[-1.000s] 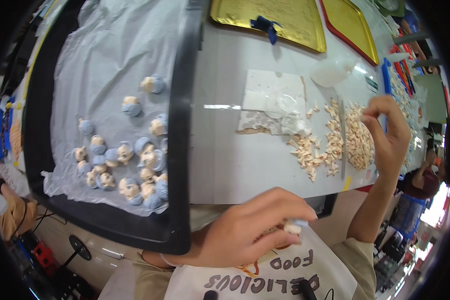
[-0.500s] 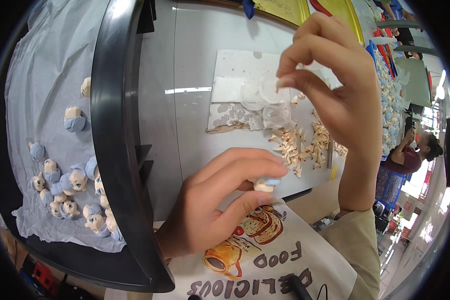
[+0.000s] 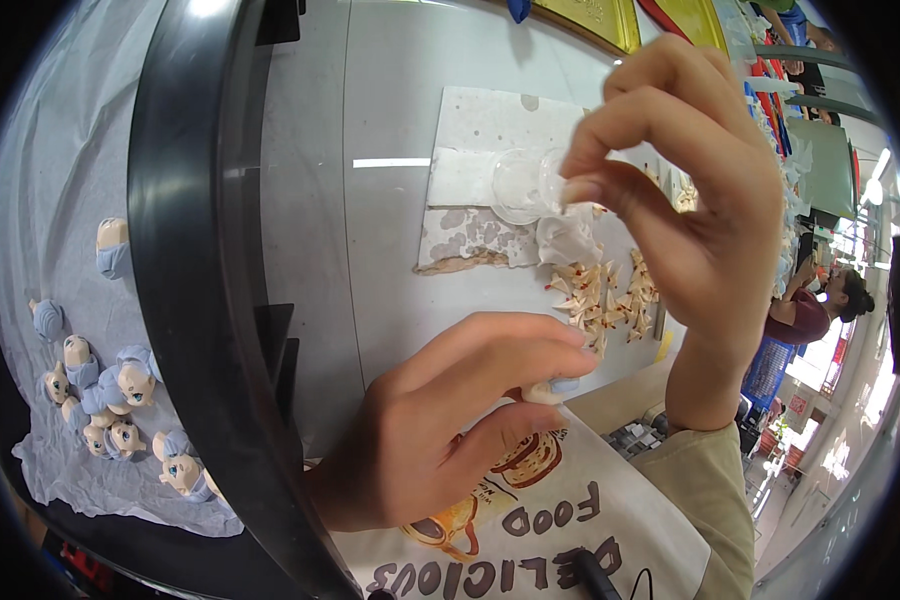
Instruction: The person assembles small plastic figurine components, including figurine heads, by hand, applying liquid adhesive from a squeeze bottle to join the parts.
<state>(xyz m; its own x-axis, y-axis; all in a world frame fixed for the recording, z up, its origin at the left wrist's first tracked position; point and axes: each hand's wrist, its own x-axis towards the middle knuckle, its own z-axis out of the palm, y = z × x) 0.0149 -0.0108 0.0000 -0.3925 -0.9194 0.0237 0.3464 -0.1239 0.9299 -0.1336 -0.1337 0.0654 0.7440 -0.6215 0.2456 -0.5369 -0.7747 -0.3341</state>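
Note:
My left hand [image 3: 460, 420] is closed around a small doll head [image 3: 544, 392] of cream and pale blue. Only a sliver of it shows between thumb and fingers. Higher up, my right hand [image 3: 695, 190] is held in a pinch, its thumb and forefinger together at the edge of a clear round dish [image 3: 515, 190]. What the pinch holds, if anything, is too small to make out. The dish rests on worn white board [image 3: 480, 120], with a crumpled white sheet [image 3: 567, 240] beside it. Several small pointed cream pieces with red tips [image 3: 585, 300] lie below the right hand.
At left stands a black tray [image 3: 175, 260] lined with thin white paper [image 3: 60, 200], bearing several blue-haired doll heads [image 3: 136, 382]. Gold-coloured trays [image 3: 595, 20] lie at the far edge of the table. Another person [image 3: 805, 308] sits at the far right.
The black tray now appears farther left. My left hand has turned a little, hiding more of the doll head. My right hand appears slightly farther right, still pinched.

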